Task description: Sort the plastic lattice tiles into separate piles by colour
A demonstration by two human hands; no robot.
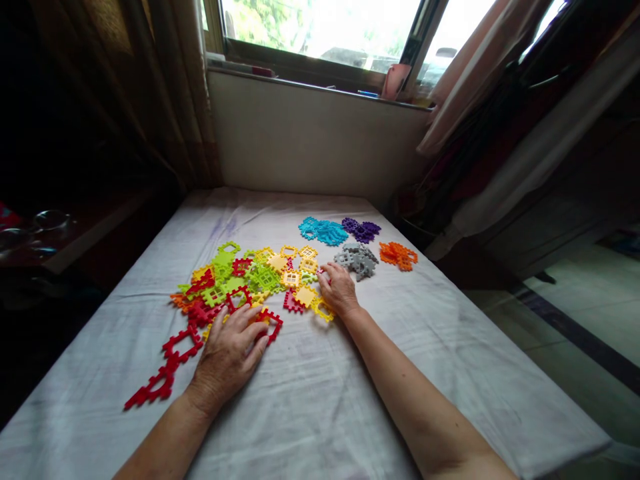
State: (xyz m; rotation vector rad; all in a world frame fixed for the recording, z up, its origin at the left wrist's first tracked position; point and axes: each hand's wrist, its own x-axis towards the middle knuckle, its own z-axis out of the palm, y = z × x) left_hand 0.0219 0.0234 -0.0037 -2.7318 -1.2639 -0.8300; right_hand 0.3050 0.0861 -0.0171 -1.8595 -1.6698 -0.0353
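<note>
A mixed pile of red, green, yellow and orange toothed plastic pieces (265, 277) spreads over the left and middle of the cloth-covered table (320, 393). My left hand (231, 343) lies with fingers spread on the pile's near edge, over red and yellow pieces. At the pile's right edge is my right hand (340, 288), its fingers bent down beside the yellow pieces (306, 295); a bit of red or pink shows at its fingertips, too small to name. Just beyond that hand sits a heap of grey pieces (359, 260).
Light blue pieces (325, 231) and purple pieces (363, 230) lie near the far edge, orange pieces (399, 255) at the right. Beyond the table are a wall, a window and a sill with a pink cup (395, 81). Curtains hang left; cloths hang right.
</note>
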